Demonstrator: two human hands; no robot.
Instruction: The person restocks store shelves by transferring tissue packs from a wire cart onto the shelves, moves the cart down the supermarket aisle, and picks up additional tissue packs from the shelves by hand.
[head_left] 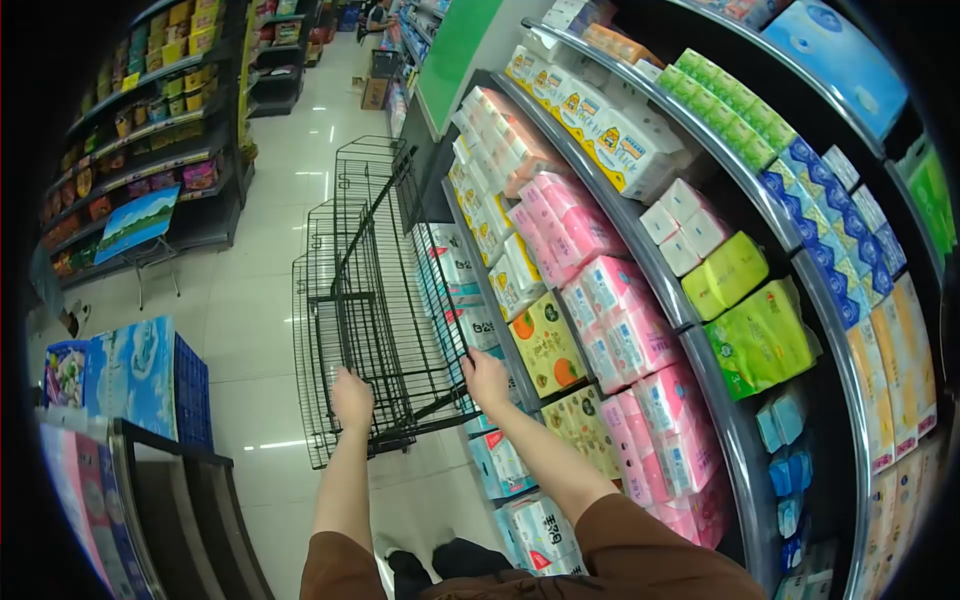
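A black wire shopping cart [375, 290] stands in the aisle before me, tilted in the view, with nothing visible in its basket. My left hand [352, 400] is closed on the near left part of the cart's frame. Farther right, my right hand [486, 382] grips the cart's near right edge beside the shelf. Close to that hand are wrapped tissue packs, one of them yellow with orange fruit pictures [546, 345]. Pink tissue packs [622, 318] lie to its right.
Curved shelves [700, 345] of paper goods line the right side. Left are snack shelves [150, 150], a small folding table [140, 225], blue crates [190, 395] and a dark shelf unit [180, 520]. Tiled floor [250, 310] runs ahead, with cardboard boxes [376, 92] and a person [378, 20] far off.
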